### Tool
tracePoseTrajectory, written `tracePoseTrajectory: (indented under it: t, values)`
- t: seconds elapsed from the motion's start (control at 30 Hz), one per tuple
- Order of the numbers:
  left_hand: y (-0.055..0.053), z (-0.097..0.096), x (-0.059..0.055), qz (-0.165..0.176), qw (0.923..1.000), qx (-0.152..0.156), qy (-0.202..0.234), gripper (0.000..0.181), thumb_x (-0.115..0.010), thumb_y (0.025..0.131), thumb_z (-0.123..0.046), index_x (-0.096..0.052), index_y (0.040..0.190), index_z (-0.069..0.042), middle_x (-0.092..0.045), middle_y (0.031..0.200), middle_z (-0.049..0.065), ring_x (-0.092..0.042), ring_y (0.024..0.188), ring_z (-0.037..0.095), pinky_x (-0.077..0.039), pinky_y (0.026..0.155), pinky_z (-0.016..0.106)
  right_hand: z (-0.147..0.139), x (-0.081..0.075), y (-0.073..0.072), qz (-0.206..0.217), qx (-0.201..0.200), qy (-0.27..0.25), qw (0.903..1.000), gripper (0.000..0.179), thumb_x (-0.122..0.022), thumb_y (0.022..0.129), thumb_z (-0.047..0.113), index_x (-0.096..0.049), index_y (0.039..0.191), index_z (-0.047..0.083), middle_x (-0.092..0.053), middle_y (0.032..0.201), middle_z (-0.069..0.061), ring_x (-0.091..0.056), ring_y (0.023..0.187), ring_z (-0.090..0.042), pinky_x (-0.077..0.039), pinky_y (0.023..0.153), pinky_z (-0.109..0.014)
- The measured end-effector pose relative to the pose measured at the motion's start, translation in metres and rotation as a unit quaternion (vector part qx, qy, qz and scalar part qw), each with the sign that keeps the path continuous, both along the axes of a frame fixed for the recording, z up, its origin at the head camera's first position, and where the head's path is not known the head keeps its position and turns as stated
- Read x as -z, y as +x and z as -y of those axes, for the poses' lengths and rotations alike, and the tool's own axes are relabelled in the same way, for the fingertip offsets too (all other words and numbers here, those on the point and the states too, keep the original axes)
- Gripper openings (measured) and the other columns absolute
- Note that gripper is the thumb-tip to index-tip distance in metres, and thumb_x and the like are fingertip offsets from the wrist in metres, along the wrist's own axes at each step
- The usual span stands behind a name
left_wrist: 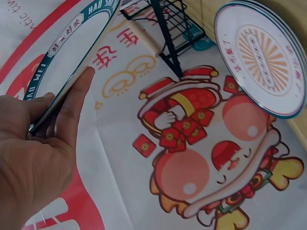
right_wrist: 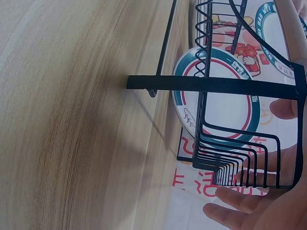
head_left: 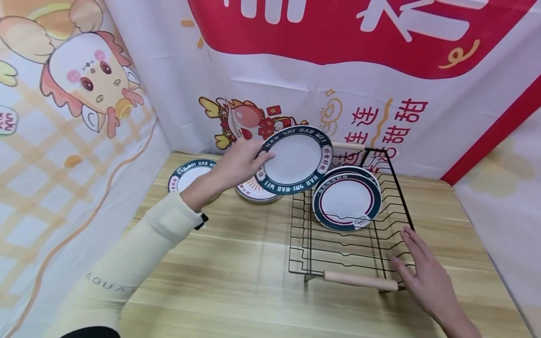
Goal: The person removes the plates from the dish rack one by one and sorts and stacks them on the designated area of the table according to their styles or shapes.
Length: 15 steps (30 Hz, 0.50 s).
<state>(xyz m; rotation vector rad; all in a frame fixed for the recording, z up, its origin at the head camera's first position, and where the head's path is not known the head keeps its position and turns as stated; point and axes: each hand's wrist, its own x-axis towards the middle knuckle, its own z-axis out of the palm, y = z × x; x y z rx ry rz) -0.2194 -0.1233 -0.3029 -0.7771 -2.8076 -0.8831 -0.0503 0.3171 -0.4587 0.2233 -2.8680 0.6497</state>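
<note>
My left hand (head_left: 241, 162) holds a round white plate (head_left: 293, 159) with a dark green lettered rim, raised above the table and tilted. In the left wrist view the thumb lies on its face and the fingers behind it. A black wire dish rack (head_left: 360, 280) with wooden handles stands to the right. Green-rimmed plates (head_left: 346, 202) lean upright in its back part; the front one has a red inner ring. At the rack's near right corner is my right hand (head_left: 427, 277), fingers extended along the side; whether they touch the wire I cannot tell.
Left of the rack, a stack of plates (left_wrist: 259, 57) with an orange sunburst print lies on the wooden table (head_left: 236, 281). Farther left is another green-rimmed plate (head_left: 181, 180), partly behind my left arm. Printed cloth (head_left: 177, 94) hangs behind and at the sides.
</note>
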Motion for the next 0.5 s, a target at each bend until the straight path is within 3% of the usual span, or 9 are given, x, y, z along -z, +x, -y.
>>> tracePoseTrajectory:
  t: [0.2,0.3,0.43,0.5]
  values:
    - [0.005,0.039,0.006,0.051,0.9970,-0.052,0.024,0.024,-0.060,0.110,-0.026,-0.070,0.110,-0.004,-0.054,0.069,0.004,-0.047,0.059,0.018,-0.039,0.055,0.029,0.002,0.001,-0.002,0.001,-0.004,-0.002,1.0000,0.070,-0.068,0.103,0.029,-0.040,0.160,0.000,-0.034,0.169,-0.016,-0.046,0.139,-0.054,-0.044,0.093,-0.074]
    - [0.004,0.061,0.012,0.062,0.9945,-0.079,0.031,0.026,-0.059,0.111,-0.026,-0.069,0.105,-0.002,-0.052,0.070,0.005,-0.046,0.061,0.019,-0.039,0.056,0.031,0.001,0.001,-0.001,0.005,-0.003,0.000,1.0000,0.070,-0.067,0.103,0.029,-0.040,0.160,-0.001,-0.034,0.170,-0.016,-0.046,0.139,-0.054,-0.044,0.093,-0.073]
    - [0.002,0.087,0.018,0.065,0.9910,-0.115,0.021,0.037,-0.058,0.111,-0.029,-0.057,0.084,-0.004,-0.050,0.069,0.005,-0.047,0.061,0.020,-0.040,0.057,0.034,0.000,0.001,0.000,0.003,-0.001,-0.001,1.0000,0.071,-0.067,0.103,0.030,-0.039,0.161,-0.001,-0.032,0.171,-0.015,-0.047,0.138,-0.055,-0.045,0.092,-0.074]
    - [0.001,0.101,0.022,0.066,0.9887,-0.133,0.020,0.038,-0.058,0.111,-0.030,-0.057,0.082,-0.005,-0.054,0.069,0.007,-0.050,0.061,0.021,-0.042,0.056,0.035,0.000,0.001,0.000,0.001,-0.002,-0.002,1.0000,0.071,-0.067,0.103,0.030,-0.039,0.161,0.000,-0.032,0.171,-0.015,-0.047,0.137,-0.056,-0.045,0.091,-0.074]
